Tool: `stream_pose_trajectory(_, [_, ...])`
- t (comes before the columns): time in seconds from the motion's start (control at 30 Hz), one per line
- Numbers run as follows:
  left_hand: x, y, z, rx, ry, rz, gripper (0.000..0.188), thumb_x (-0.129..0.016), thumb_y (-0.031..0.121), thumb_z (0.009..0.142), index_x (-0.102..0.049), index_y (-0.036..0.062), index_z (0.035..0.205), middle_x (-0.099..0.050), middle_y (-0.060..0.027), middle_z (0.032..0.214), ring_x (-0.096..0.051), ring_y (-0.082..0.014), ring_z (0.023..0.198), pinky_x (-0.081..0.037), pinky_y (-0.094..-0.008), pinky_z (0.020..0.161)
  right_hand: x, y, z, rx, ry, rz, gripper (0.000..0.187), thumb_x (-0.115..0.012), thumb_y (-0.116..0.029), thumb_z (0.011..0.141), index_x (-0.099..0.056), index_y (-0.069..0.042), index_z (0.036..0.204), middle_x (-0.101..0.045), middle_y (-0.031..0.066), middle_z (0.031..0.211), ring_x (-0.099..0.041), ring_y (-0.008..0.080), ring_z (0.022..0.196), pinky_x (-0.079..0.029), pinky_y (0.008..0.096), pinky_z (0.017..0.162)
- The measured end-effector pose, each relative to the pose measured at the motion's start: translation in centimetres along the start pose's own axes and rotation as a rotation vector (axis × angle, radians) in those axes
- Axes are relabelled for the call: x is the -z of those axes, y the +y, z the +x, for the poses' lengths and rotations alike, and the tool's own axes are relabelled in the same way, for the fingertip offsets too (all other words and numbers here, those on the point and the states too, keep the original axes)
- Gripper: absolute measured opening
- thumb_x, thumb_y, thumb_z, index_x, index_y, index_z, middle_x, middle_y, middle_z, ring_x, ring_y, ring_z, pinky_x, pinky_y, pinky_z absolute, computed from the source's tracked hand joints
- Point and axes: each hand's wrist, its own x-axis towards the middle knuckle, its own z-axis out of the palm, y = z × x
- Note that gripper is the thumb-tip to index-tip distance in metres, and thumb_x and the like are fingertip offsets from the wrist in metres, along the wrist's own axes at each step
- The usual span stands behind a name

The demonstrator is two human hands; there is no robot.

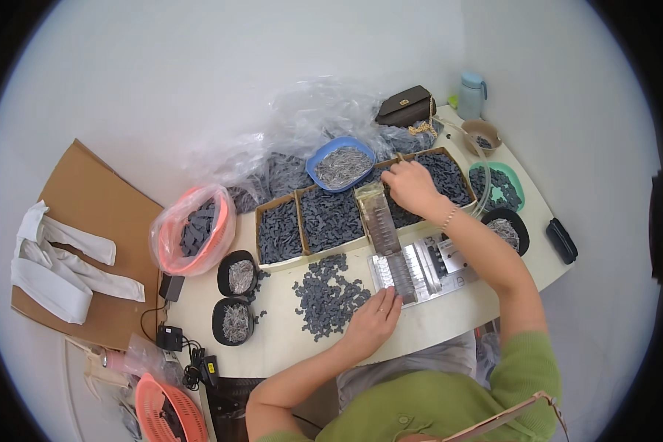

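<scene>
White table (pixel 272 353), pale walls (pixel 162 74); left hand (pixel 373 322) touching silvery fixture (pixel 421 271), right hand (pixel 411 188) over dark parts (pixel 403 216); both grips unclear.

Ribbed, see-through channel (pixel 380 225): yellowish far end, lies lengthwise over the parts box's front wall, near end meeting the metal fixture. Silvery metal fixture (pixel 424 268): flat on table, ridged strip along its left side. Dark grey small parts (pixel 404 216): loose heap in box compartment right of channel.
</scene>
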Motion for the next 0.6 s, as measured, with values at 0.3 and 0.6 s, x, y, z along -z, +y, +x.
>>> stream_pose_trajectory(0.3, [0.6,-9.9,0.7,0.21,-0.065,0.064,0.03,-0.057,-0.003,0.069,-0.063,0.0017,0.098,-0.057,-0.012,0.098,-0.057,-0.0293,0.092,-0.049,-0.037,0.079,6.3,-5.3,-7.0,0.046,-0.63,0.801,0.016,-0.069,-0.018,0.08,-0.07,-0.005,0.09,-0.069,0.0117,0.086,-0.065,0.028,0.079,-0.051,0.0356,0.071])
stream_pose_trajectory(0.6, [0.6,-8.4,1.4,0.339,0.045,-0.132,0.006,-0.063,0.0,0.077,-0.06,0.0023,0.082,-0.056,-0.0126,0.086,-0.058,-0.0321,0.084,-0.048,-0.0396,0.073,6.8,-8.8,-12.7,0.311,-0.251,0.366,0.033,-0.069,-0.029,0.075,-0.064,-0.004,0.095,-0.057,0.0046,0.091,-0.056,0.0214,0.088,-0.047,0.0356,0.072])
